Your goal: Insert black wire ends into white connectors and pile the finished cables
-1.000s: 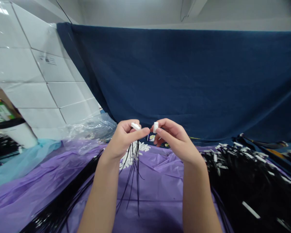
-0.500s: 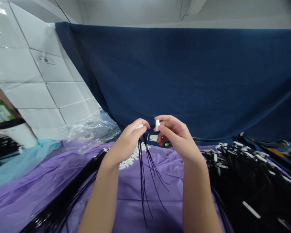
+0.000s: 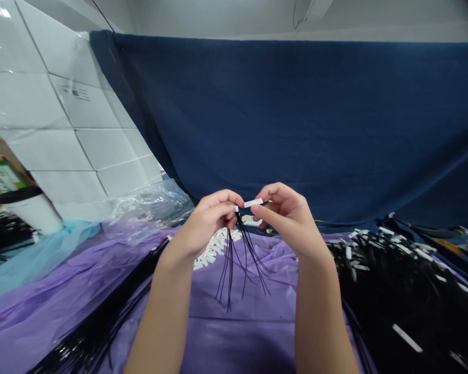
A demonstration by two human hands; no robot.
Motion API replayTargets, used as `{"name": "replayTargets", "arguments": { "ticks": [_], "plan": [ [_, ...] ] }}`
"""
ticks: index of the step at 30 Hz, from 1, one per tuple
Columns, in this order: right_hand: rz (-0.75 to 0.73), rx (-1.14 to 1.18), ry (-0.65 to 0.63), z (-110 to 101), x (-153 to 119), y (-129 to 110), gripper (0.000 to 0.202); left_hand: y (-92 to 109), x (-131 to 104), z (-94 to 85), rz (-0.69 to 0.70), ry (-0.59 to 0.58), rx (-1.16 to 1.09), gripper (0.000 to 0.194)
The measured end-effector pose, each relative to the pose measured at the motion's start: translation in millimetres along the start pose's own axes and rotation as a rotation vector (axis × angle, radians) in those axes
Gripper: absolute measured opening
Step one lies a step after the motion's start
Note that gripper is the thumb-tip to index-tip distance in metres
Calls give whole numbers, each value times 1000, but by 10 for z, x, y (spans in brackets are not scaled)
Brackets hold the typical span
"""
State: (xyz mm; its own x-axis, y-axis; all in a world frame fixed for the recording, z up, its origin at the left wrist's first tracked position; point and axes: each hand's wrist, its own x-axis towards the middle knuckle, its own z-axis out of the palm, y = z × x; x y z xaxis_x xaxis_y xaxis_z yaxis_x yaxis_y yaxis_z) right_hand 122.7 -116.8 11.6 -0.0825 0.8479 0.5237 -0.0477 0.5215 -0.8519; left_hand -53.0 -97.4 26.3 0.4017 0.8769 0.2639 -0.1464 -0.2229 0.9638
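Observation:
My left hand (image 3: 209,218) is closed in a pinch around several thin black cords (image 3: 229,270), which hang down below it. A small white piece (image 3: 236,209) shows at its fingertips. Between the thumb and fingers of my right hand (image 3: 283,208) is a short white strip (image 3: 253,202), lying nearly level, with a bit of black at its right end. The strip's left end is close to my left fingertips; whether they touch it I cannot tell. Below and behind the left hand, a heap of small white pieces (image 3: 214,249) lies on the purple cloth (image 3: 242,343).
A bundle of black cords (image 3: 101,311) lies at left, and a large pile of black cords with white ends (image 3: 405,301) at right. A white cup with a dark lid (image 3: 35,213), white boxes (image 3: 58,148) and clear plastic (image 3: 152,202) are at left. Blue fabric (image 3: 296,119) hangs behind.
The white strip in my right hand has turned from upright to nearly level, and its end has come close to my left fingertips. The hanging cords have swung slightly.

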Motion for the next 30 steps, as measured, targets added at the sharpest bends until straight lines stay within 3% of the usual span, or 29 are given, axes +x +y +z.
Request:
{"name": "replayTargets", "arguments": {
  "ticks": [6, 12, 20, 30],
  "plan": [
    [-37, -20, -33, 35, 16, 17, 19, -6, 13, 31, 3, -22, -15, 22],
    [-39, 10, -8, 85, 20, 4, 23, 0, 13, 3, 1, -41, -57, 20],
    [76, -178, -313, 80, -21, -27, 12, 2, 47, -62, 9, 32, -135, 17],
    [34, -214, -360, 119, -13, 4, 10, 32, 36, -43, 9, 48, -136, 18]
  ]
}}
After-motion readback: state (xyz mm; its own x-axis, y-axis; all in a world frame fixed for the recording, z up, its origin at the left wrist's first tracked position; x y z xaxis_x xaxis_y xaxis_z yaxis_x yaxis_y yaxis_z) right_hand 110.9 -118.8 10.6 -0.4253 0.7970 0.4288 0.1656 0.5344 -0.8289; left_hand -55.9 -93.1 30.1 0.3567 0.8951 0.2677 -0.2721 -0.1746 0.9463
